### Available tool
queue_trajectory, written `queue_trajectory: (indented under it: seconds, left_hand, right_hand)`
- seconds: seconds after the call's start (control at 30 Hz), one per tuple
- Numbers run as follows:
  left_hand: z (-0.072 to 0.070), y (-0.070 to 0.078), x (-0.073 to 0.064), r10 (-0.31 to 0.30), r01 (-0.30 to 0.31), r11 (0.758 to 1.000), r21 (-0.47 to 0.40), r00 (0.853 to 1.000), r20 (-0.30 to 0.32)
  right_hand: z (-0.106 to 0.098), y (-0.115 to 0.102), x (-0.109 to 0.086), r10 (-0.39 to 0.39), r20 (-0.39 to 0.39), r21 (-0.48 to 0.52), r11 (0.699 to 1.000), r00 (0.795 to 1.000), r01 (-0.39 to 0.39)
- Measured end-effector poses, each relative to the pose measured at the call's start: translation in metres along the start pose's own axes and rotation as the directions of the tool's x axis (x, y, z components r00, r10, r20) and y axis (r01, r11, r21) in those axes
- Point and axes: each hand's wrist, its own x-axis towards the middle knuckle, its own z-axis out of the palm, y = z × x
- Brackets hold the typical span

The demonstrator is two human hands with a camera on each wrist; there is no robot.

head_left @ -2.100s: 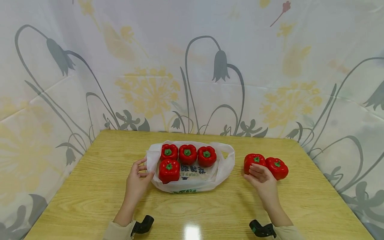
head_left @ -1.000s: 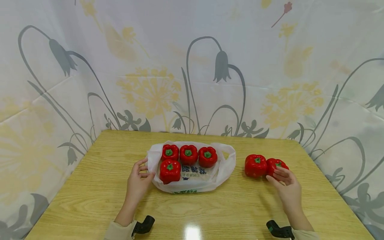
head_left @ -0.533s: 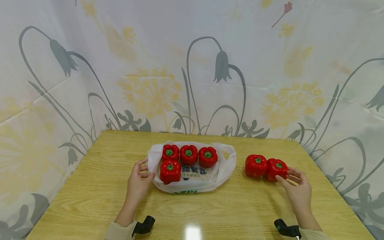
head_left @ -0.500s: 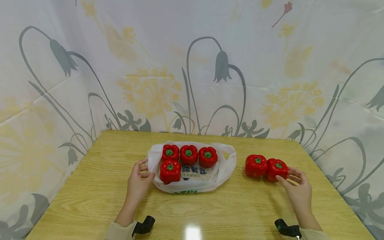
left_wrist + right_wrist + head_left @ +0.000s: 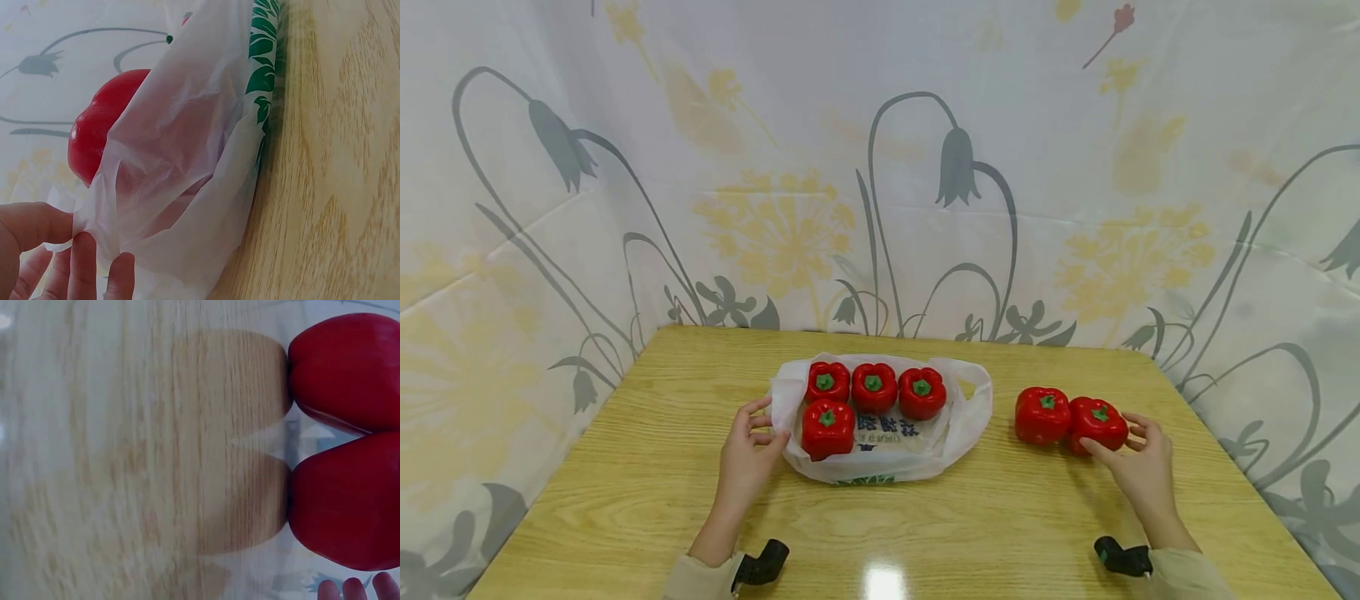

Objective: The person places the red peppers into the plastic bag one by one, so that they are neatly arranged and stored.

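At its left end, a white plastic bag [image 5: 958, 442] is pinched between thumb and fingers of my left hand [image 5: 748, 454]; the left wrist view shows the thin film [image 5: 181, 144] drawn up beside a red pepper [image 5: 103, 125]. Inside the bag stand several red bell peppers [image 5: 827, 429] with green stems. To the right of it, two more lie side by side: a left one [image 5: 1042, 417] and a right one [image 5: 1097, 425]. My right hand [image 5: 1142, 467] grips the right one, thumb across its front and fingers at its right side.
The wooden table [image 5: 625, 483] carries the bag and peppers. A flowered curtain [image 5: 880, 167] hangs behind its far edge and along both sides. Each wrist wears a black mount, one on the left [image 5: 762, 564] and one on the right [image 5: 1122, 556].
My right hand has moved right, from before the left loose pepper to the right one, and closed round it; that pepper now looks slightly tilted. My left hand has stayed at the bag.
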Motion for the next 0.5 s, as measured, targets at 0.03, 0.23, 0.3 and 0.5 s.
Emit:
queue_trajectory:
  seconds: [0.03, 0.23, 0.3, 0.5]
  left_hand:
    - [0.0, 0.0, 0.0, 0.0, 0.0, 1.0, 0.0, 1.0, 0.0]
    - [0.0, 0.001, -0.001, -0.003, 0.003, 1.0, -0.003, 1.0, 0.002]
    - [0.0, 0.001, -0.001, -0.006, 0.006, 1.0, -0.004, 1.0, 0.002]
    - [0.0, 0.001, 0.0, -0.015, 0.015, 1.0, -0.003, 1.0, 0.001]
  right_hand:
    - [-0.001, -0.005, -0.002, 0.005, 0.011, 0.002, 1.0, 1.0, -0.005]
    - [0.0, -0.014, -0.005, 0.007, 0.034, 0.008, 1.0, 0.999, -0.007]
    - [0.002, -0.012, -0.003, 0.007, 0.028, -0.006, 1.0, 1.0, -0.007]
    - [0.006, 0.004, 0.005, 0.005, 0.02, 0.007, 1.0, 1.0, -0.005]
